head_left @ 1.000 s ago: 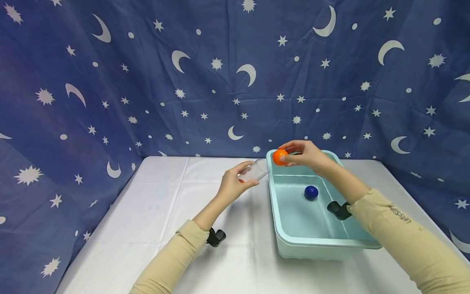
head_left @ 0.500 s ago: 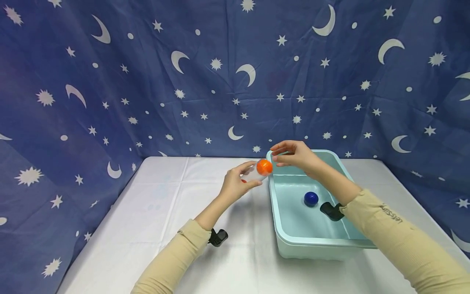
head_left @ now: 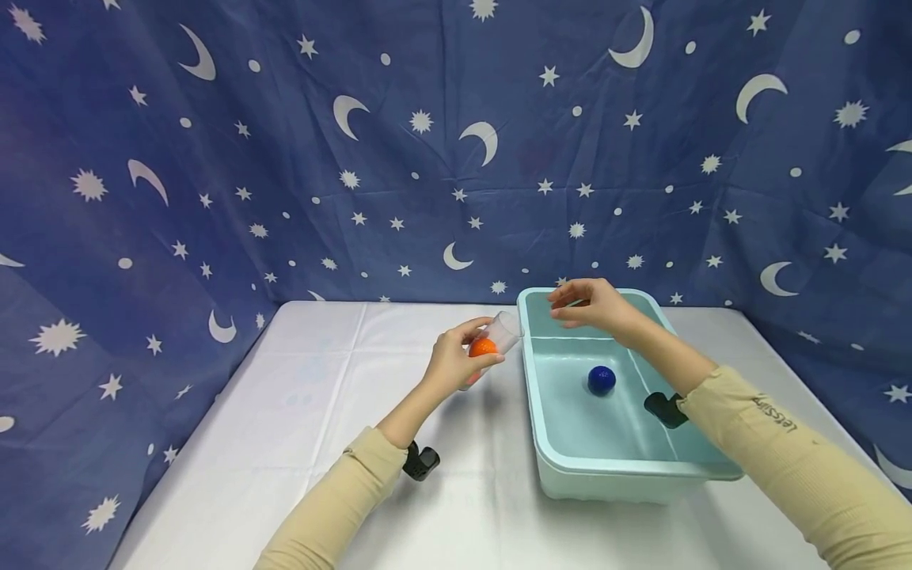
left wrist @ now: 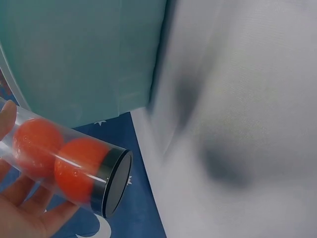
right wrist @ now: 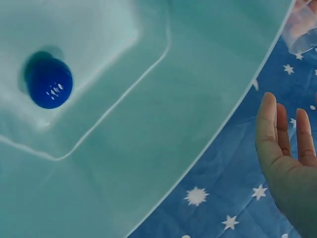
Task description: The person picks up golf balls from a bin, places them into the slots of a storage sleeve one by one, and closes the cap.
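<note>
My left hand (head_left: pixel 454 356) grips a clear plastic tube (head_left: pixel 504 328), tilted with its open end up toward the right. Two orange balls (left wrist: pixel 81 167) lie one behind the other inside it, against the black cap (left wrist: pixel 118 183) at the lower end, as the left wrist view shows. Above the far left part of the light teal basin (head_left: pixel 536 396), my right hand (head_left: pixel 591 303) holds nothing, its fingers loosely bent. A dark blue ball (head_left: pixel 602 381) sits on the basin floor; it shows in the right wrist view too.
The basin stands on the right side of a table with a white cloth (head_left: pixel 399 499). Behind the table hangs a blue curtain (head_left: pixel 399 158) with moons and stars. A black wrist camera (head_left: pixel 422 461) sits under the left forearm, another black camera (head_left: pixel 666 409) under the right.
The right hand put an orange ball into the tube's open end and let go. The ball slid down inside the tube, and the right hand drew back to the right over the basin.
</note>
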`<move>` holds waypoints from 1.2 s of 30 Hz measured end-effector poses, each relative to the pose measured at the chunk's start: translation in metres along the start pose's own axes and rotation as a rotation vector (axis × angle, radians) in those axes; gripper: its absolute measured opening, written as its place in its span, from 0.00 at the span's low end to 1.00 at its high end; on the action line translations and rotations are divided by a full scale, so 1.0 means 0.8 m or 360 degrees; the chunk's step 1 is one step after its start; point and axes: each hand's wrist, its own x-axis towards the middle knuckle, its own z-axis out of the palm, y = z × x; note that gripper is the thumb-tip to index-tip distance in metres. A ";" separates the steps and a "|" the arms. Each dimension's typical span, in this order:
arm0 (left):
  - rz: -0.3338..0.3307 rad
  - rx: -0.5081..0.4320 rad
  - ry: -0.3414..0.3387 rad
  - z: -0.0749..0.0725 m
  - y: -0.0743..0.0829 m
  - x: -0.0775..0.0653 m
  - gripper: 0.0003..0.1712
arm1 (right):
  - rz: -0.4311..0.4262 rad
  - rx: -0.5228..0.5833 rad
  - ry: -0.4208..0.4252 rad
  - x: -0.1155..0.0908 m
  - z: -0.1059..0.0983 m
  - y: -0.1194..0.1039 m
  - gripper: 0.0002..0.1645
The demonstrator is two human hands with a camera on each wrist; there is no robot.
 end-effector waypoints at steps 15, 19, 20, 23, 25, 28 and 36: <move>-0.0007 -0.0038 0.0002 0.000 0.003 -0.004 0.32 | -0.0020 -0.0333 -0.0038 -0.003 -0.013 0.038 0.20; -0.0016 -0.0057 0.0012 0.000 0.001 -0.005 0.32 | -0.0013 -0.0516 -0.0057 0.001 -0.015 0.048 0.21; -0.0021 -0.0060 0.0016 0.000 -0.001 -0.005 0.32 | -0.0008 -0.0554 -0.0062 0.003 -0.015 0.052 0.22; -0.0055 -0.0076 0.0023 -0.001 -0.004 -0.007 0.32 | 0.0022 -0.0640 -0.0085 0.010 -0.015 0.059 0.21; -0.0071 -0.0073 0.0023 -0.003 -0.006 -0.009 0.33 | 0.0060 -0.0663 -0.0097 0.014 -0.014 0.064 0.21; -0.0080 -0.0074 0.0021 -0.005 -0.006 -0.009 0.33 | 0.0129 -0.0685 -0.0118 0.016 -0.014 0.068 0.20; -0.0052 -0.0078 0.0008 -0.008 -0.001 -0.008 0.33 | 0.0365 -0.0792 -0.0159 0.016 -0.022 0.083 0.16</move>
